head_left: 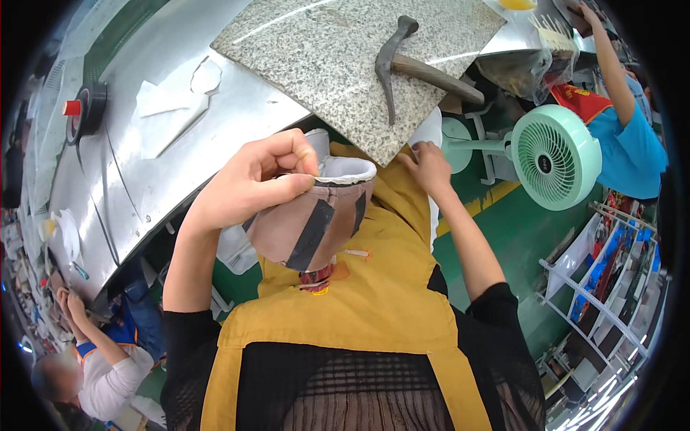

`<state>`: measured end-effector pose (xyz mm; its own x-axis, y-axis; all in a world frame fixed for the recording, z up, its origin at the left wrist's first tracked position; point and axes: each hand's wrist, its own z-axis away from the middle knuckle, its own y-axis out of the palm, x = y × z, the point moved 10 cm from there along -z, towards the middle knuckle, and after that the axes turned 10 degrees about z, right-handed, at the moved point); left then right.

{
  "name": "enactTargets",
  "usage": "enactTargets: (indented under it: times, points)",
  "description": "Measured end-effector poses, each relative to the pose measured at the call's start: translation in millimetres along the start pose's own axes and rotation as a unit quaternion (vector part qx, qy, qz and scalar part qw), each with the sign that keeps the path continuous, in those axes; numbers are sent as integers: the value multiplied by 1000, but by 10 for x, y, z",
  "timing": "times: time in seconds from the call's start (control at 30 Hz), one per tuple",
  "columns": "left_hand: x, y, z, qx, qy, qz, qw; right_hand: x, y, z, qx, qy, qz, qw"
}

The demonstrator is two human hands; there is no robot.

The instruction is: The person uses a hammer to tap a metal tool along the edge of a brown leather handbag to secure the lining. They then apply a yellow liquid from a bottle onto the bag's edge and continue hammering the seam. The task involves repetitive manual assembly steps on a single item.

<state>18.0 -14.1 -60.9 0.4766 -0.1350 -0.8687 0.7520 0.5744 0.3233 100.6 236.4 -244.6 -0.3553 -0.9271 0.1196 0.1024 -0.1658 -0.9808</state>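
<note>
My left hand [269, 169] pinches the top edge of a brown shoe upper [287, 226] with dark stripes and a white lining. The upper hangs over my lap, its opening facing up and away from me. My right hand [429, 169] is low beside my right thigh, near the front corner of a speckled stone slab [309, 65]. Its thumb and forefinger are apart, next to a white item [429, 129] partly hidden under the slab. A hammer [392, 65] with a curved metal head and wooden handle lies on the slab.
Paper pieces [169, 108] lie on the metal table [266, 108] at left, near a black round device [88, 111] with a red knob. A mint-green fan [553, 158] stands at right. A metal rack [604, 266] is behind it. Co-workers are at far right and lower left.
</note>
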Motion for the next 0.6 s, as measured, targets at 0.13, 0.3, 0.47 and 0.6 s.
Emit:
enactTargets:
  times: [0.13, 0.3, 0.47, 0.6]
  points:
    - [-18, 97, -28, 14, 7, -2, 1000, 84, 349, -136, -18, -79, 69, 994]
    - [37, 141, -9, 13, -15, -4, 1000, -944, -36, -271, -96, 49, 7, 994]
    - [95, 179, -99, 27, -7, -1, 1000, -1151, 300, -168, 101, 130, -171, 971]
    - [92, 125, -4, 1, -11, -5, 1000, -406, 344, 58, 128, 91, -100, 982]
